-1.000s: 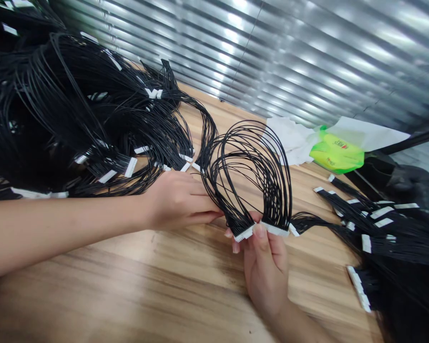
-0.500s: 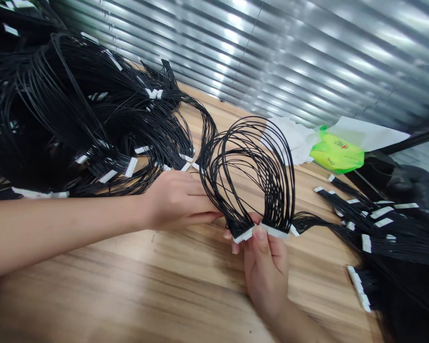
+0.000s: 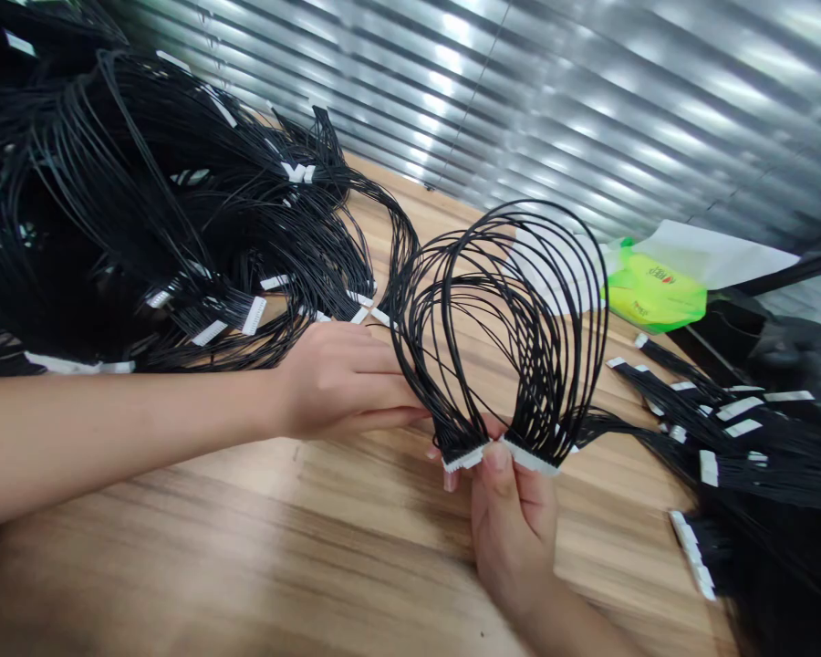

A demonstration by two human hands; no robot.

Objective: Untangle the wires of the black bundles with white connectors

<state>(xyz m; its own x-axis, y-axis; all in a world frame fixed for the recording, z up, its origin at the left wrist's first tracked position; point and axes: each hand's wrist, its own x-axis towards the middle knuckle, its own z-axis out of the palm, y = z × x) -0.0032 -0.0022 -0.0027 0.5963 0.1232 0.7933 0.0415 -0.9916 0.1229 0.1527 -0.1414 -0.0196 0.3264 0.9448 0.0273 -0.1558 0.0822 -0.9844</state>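
A looped black wire harness (image 3: pixel 554 365) stands over the table between my hands, its many thin wires bowed into wide arcs. Its two white connectors (image 3: pixel 535 456) lie end to end at the bottom, angled to each other. My right hand (image 3: pixel 516 525) is closed on these connectors, thumb in front and fingers behind. From the left, my left hand (image 3: pixel 348 383) reaches in with its fingers together against the wires at the left side of the loop. Its fingertips are hidden behind the wires.
A big pile of black wire harnesses (image 3: pixel 143 201) covers the table's left side. More harnesses (image 3: pixel 759 474) lie at the right. Toward the back are a green-yellow packet (image 3: pixel 660 287) and white sheets (image 3: pixel 718 255). A corrugated metal wall (image 3: pixel 520 100) borders the wooden table (image 3: pixel 280 557).
The wire loop has opened wider and stands taller, spreading right. The right connector has tilted further downward at its outer end. Both hands have stayed nearly in place.
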